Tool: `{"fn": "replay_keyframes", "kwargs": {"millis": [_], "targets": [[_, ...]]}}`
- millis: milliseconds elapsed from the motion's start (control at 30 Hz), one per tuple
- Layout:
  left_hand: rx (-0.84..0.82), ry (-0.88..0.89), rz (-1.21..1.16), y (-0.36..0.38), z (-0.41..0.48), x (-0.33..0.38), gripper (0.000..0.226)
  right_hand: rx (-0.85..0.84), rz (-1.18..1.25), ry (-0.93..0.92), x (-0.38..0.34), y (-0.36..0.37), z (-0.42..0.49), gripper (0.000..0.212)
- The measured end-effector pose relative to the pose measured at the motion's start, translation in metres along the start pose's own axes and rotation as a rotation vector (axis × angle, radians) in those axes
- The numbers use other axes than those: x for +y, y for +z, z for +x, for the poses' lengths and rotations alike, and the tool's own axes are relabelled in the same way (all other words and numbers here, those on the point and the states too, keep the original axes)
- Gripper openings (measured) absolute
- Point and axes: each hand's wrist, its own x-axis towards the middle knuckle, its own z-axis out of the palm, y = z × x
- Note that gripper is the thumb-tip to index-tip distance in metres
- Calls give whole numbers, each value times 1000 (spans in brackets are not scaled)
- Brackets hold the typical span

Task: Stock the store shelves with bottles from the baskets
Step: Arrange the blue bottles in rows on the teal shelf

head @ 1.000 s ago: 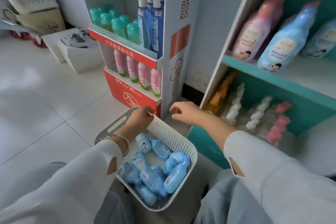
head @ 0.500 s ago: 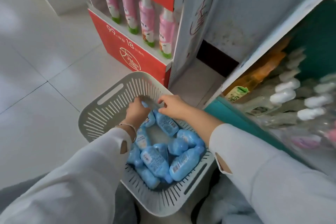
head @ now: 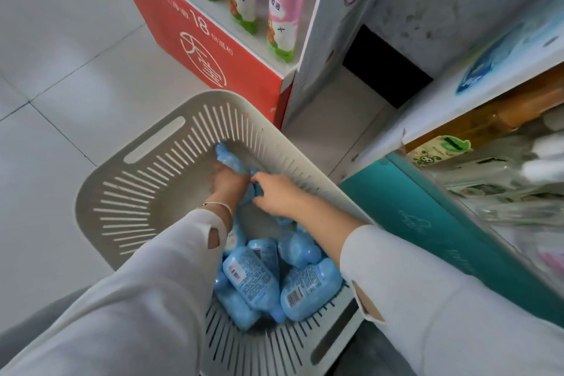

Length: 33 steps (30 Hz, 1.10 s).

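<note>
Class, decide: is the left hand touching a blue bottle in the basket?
Touching. The head view shows the left hand gripping a blue bottle.

Single head view — steep downward tilt, close above basket (head: pixel 146 192).

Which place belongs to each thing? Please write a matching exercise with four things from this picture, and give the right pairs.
Things:
1 blue bottles
2 pink bottles
3 amber bottle
4 bracelet

Places:
A on the red stand
B in the basket
C on the wrist of the left hand
D in the teal shelf unit

Pairs: 1-B, 2-A, 3-D, 4-C
</note>
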Motion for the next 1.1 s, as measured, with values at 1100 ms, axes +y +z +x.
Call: {"fn": "replay_keyframes", "kwargs": {"millis": [1100], "targets": [[140, 1098, -17, -116, -381, 76, 88, 626, 767, -61, -54, -124, -291, 52]]}}
